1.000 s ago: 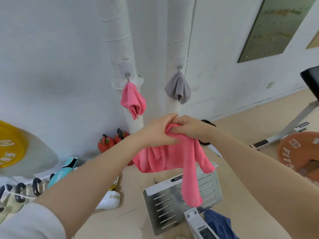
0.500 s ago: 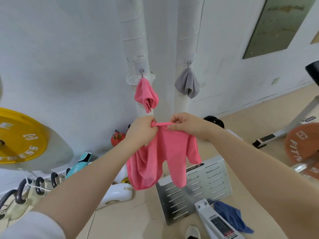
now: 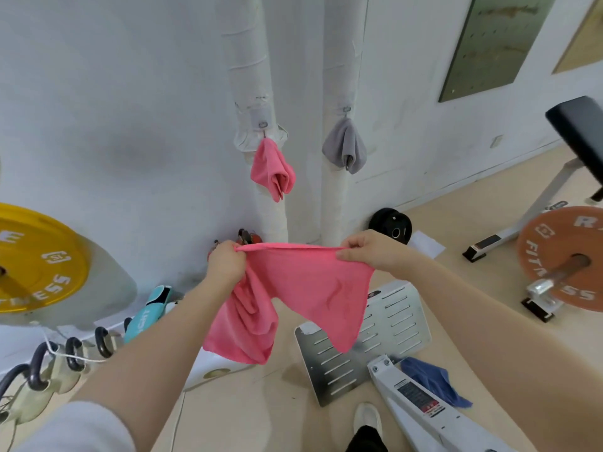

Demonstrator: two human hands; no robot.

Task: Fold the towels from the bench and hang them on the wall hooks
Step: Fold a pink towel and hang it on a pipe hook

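Observation:
A pink towel (image 3: pixel 303 288) hangs stretched between my two hands in front of the wall. My left hand (image 3: pixel 225 262) pinches its left top corner, with a bunched part drooping below. My right hand (image 3: pixel 372 252) grips the right top corner. On the wall pipes, a second pink towel (image 3: pixel 272 168) hangs from the left hook (image 3: pixel 263 124) and a grey towel (image 3: pixel 344 146) from the right hook (image 3: pixel 346 109). A blue towel (image 3: pixel 434 381) lies on the floor at the lower right.
A white bench frame (image 3: pixel 421 402) and perforated metal plate (image 3: pixel 375 340) stand below. A yellow weight plate (image 3: pixel 36 259) is at left, an orange one (image 3: pixel 561 256) at right, a black bench pad (image 3: pixel 577 125) far right. Kettlebells (image 3: pixel 39 376) line the lower left. My shoe (image 3: pixel 367 417) shows at the bottom.
My hands have moved apart and lower, spreading the pink towel's top edge flat between them; before, they were close together with the towel bunched.

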